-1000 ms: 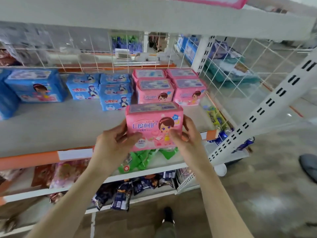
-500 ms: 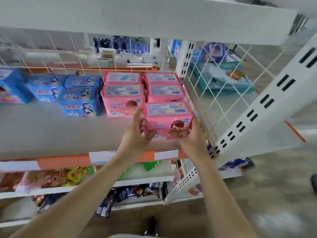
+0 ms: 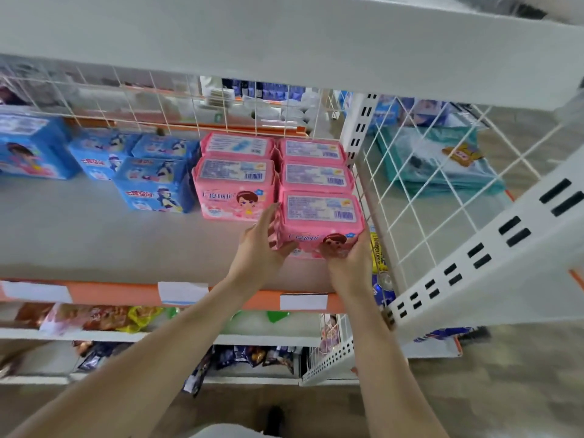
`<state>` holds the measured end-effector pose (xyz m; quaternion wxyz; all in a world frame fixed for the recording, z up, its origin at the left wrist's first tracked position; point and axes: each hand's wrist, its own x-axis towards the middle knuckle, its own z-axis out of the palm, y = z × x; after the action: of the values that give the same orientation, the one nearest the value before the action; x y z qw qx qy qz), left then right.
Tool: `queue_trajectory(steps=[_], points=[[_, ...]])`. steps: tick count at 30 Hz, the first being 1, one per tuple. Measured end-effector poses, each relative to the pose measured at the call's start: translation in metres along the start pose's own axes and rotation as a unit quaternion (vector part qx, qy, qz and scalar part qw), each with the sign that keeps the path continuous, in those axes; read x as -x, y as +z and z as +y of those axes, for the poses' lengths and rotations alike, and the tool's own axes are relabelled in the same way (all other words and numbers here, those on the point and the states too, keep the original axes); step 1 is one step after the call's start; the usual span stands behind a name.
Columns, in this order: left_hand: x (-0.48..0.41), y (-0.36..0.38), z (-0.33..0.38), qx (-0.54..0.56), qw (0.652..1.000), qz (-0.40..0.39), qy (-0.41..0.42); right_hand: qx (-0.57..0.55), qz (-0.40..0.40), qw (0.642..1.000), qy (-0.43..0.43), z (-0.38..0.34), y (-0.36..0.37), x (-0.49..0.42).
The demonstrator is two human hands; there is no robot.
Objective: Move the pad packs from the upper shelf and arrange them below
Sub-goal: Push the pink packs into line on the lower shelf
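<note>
A pink pad pack point(image 3: 319, 221) sits on the grey shelf point(image 3: 94, 235), at the front of the right column of pink packs point(image 3: 313, 165). My left hand point(image 3: 260, 251) holds its left side, thumb under the front edge. My right hand point(image 3: 346, 262) grips its front right corner. A second column of pink packs point(image 3: 235, 184) stands just to the left. Blue pad packs point(image 3: 151, 181) stand further left on the same shelf.
A white wire grid point(image 3: 410, 197) closes the shelf's right end, and a slotted white upright point(image 3: 474, 257) slants beside it. The white shelf above point(image 3: 284, 36) hangs overhead. Snack bags point(image 3: 94, 317) fill the lower shelves. An orange strip with labels point(image 3: 180, 292) edges the shelf.
Both hands carried the pink pack from in front of the shelf edge back onto the shelf, and it now rests against the right column of pink packs.
</note>
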<state>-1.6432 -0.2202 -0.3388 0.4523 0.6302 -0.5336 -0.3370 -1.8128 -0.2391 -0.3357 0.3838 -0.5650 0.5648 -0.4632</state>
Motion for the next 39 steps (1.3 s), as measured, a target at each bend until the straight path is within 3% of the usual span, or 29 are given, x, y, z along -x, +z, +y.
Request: queue_trajectory(steps=[5, 11, 15, 26, 34, 39], points=[[-0.001, 0.002, -0.003, -0.028, 0.999, 0.019, 0.012, 0.003, 0.008, 1.0, 0.008, -0.001, 0.001, -0.005], [0.01, 0.011, 0.009, -0.023, 0.998, 0.047, 0.026, -0.021, 0.036, 0.998, -0.05, -0.005, -0.005, 0.017], [0.001, 0.012, 0.013, -0.043, 0.996, 0.072, 0.022, 0.029, 0.063, 0.997, -0.018, 0.0, 0.002, 0.008], [-0.009, 0.017, 0.005, -0.055, 0.995, 0.081, 0.003, 0.106, 0.07, 0.992, 0.006, -0.002, 0.001, -0.007], [0.036, -0.011, 0.019, -0.147, 0.988, 0.049, -0.01, 0.097, 0.054, 0.994, -0.009, -0.019, 0.003, 0.033], [0.079, -0.055, 0.023, -0.216, 0.97, 0.076, 0.081, 0.143, 0.043, 0.989, -0.003, -0.045, 0.014, 0.077]])
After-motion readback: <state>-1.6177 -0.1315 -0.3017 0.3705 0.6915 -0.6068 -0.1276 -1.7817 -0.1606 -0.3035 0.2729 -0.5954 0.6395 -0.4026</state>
